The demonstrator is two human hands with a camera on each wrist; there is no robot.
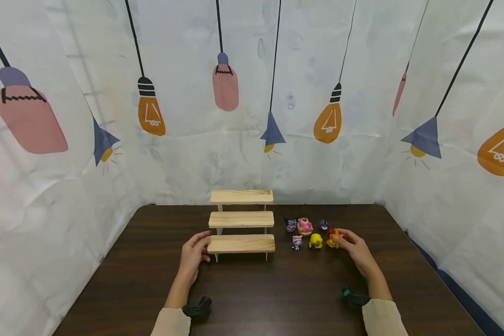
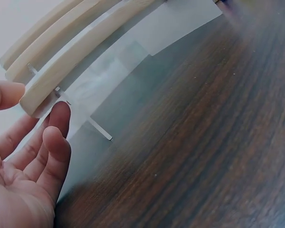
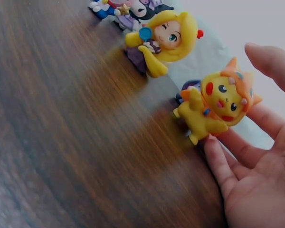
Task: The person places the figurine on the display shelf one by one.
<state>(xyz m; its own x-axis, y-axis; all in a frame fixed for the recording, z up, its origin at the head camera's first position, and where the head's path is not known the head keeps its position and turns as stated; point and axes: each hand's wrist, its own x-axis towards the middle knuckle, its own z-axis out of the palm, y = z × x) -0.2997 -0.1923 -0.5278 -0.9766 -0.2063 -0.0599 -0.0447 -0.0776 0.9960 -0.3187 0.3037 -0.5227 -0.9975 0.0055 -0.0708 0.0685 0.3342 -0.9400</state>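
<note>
A three-tier wooden display stand [image 1: 241, 219] rises at the back middle of the dark table. My left hand [image 1: 193, 254] holds the left end of its lowest shelf [image 2: 85, 61], thumb at the end and curled fingers beneath. At the right, my right hand [image 1: 358, 252] is beside a yellow figurine with an orange hood [image 3: 209, 102]. Its fingers lie behind and under the figurine, while the thumb stands apart from it in the right wrist view. The figurine appears upright. Next to it stands a yellow-haired figurine [image 3: 164, 42].
Between the stand and my right hand are a pink figurine [image 1: 304, 226], a purple one [image 1: 291, 226], a small pink-and-purple one [image 1: 297, 242] and a dark blue one [image 1: 323, 225]. A white printed curtain [image 1: 185, 172] hangs behind the brown table [image 1: 243, 298].
</note>
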